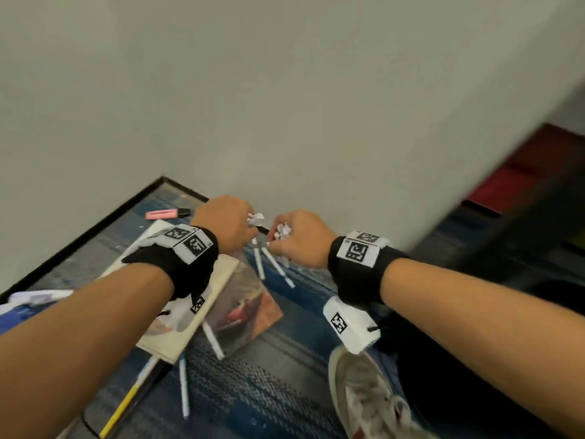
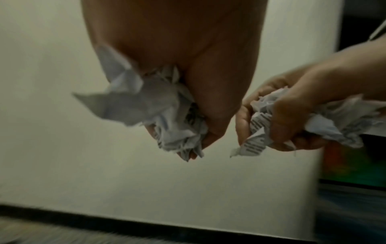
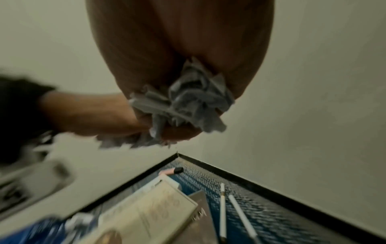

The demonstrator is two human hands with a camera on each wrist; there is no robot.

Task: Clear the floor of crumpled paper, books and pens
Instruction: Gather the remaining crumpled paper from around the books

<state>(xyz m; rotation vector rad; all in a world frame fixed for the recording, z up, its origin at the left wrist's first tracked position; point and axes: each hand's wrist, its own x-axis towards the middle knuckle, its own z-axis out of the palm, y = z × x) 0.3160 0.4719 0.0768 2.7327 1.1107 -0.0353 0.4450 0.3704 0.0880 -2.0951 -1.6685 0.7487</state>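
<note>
Head view, step: I judge I'm on the paper-gathering part; my left hand (image 1: 221,221) and right hand (image 1: 300,237) each clench a wad of crumpled paper (image 1: 255,220), held up above the floor (image 1: 285,391) near the wall corner.
Head view, what's left: two books (image 1: 190,312) overlapping on the floor, white pens (image 1: 272,264) beside and under them, a pink highlighter (image 1: 166,213) by the skirting.
Head view, pose: both forearms reach forward, fists knuckles-up, close together but apart.
Left wrist view, grip: my left fingers (image 2: 217,115) curl tight round printed crumpled paper (image 2: 158,112); the right hand (image 2: 292,115) squeezes its own wad (image 2: 259,125) just beside.
Right wrist view, grip: my right fist grasps a grey-looking wad (image 3: 188,102); below lie the cream-covered book (image 3: 154,213) and two pens (image 3: 222,208).
Next move, my guess: carry both wads to a bin, which I can't see here, then come back for books and pens.
</note>
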